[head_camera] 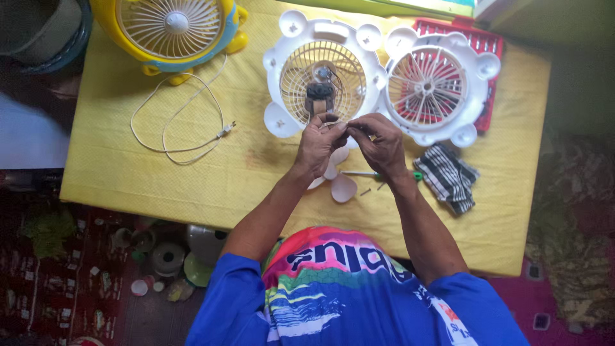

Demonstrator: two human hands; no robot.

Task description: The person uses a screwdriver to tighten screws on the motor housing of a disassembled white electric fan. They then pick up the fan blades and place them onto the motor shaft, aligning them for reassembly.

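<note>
Head view — left hand and right hand meet, fingertips pinched on something small, probably a thin wire, at the near rim of the white fan housing, middle of the desk. Likely light, limp, easily snapped; hold near its end. Front grille beside; loose blade, screwdriver, yellow fan at far-left corner. Yellow cloth cover — cluttered floor.

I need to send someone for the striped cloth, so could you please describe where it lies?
On the yellow table, look just outside the person's right hand, below the white fan grille lying over a red tray. The cloth is crumpled there, the only black-and-white striped thing.
</note>
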